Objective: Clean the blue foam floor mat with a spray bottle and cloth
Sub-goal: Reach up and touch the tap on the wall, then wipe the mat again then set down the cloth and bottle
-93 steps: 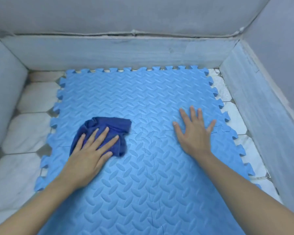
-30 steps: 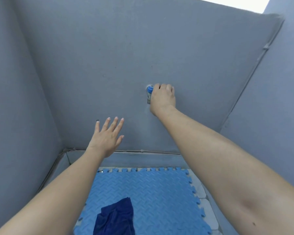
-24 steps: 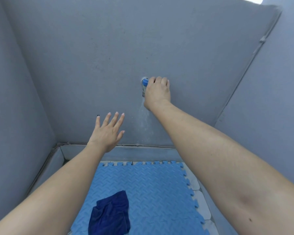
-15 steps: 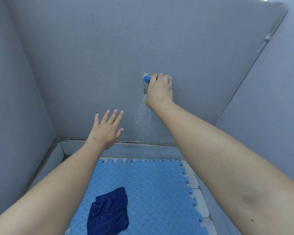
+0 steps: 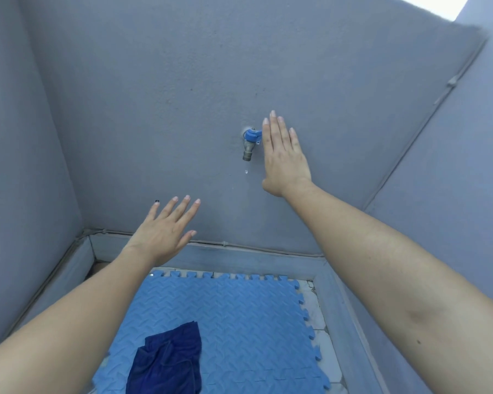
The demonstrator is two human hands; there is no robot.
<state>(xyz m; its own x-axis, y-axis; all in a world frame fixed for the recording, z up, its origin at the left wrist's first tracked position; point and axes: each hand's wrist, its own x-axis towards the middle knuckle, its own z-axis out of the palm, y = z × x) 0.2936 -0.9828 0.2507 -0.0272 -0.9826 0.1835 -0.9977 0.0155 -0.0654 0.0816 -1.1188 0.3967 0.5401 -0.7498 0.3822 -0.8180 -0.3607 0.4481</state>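
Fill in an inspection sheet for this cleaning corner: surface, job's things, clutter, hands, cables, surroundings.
Surface: blue foam mat on pale floor tiles.
Job's things: dark blue cloth crumpled on the mat; no spray bottle seen.
Clutter: nothing seen.
Hands: left hand open, holding nothing; right hand open, beside the tap.
Cables: thin line along the wall base.
Surroundings: grey walls; a drop falling below the tap.

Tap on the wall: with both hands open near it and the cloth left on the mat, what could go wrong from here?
1. A drop hangs below the tap; it may not be fully shut and could drip onto the floor below.
2. The right hand is beside the handle, not gripping it.
3. The cloth lies bunched on the mat, which may be slippery if wet.
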